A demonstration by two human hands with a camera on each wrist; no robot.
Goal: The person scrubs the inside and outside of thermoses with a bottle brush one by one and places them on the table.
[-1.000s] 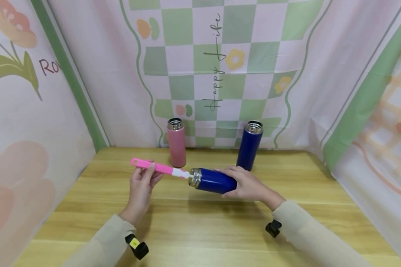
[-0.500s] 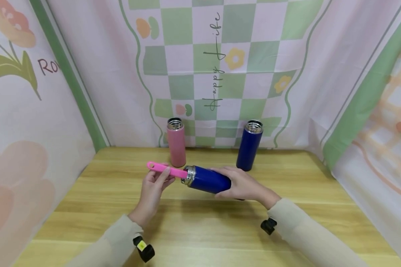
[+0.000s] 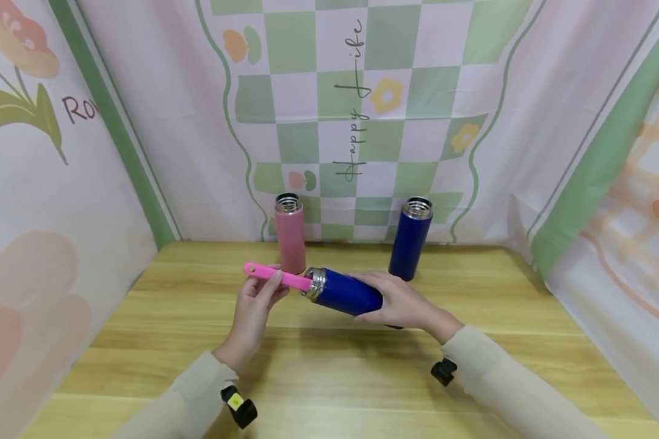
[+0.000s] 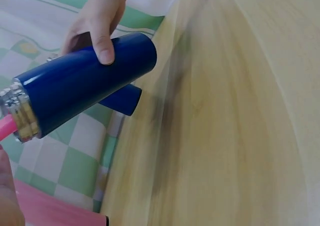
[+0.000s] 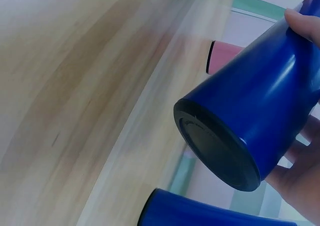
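My left hand (image 3: 254, 311) pinches the pink handle (image 3: 292, 280) of what looks like a bottle brush between thumb and fingers. Its far end is inside a dark blue flask (image 3: 345, 292), so the head is hidden. My right hand (image 3: 409, 303) grips that flask round its lower body. The flask is held tilted above the table, its steel threaded mouth (image 3: 315, 285) towards my left hand and slightly raised. In the right wrist view its black base (image 5: 217, 146) faces the camera. The left wrist view shows the brush handle (image 4: 7, 126) entering the mouth.
Behind my left hand a pink flask (image 3: 290, 241) stands upright without a lid. A second blue flask (image 3: 410, 244) stands upright and lidless at the back right. Patterned cloth (image 3: 340, 140) hangs behind the wooden table (image 3: 329, 384).
My left hand has moved right, pushing the brush deeper; its white section has gone into the flask. The held flask shifted slightly left, then slightly back right, still tilted in my right hand.
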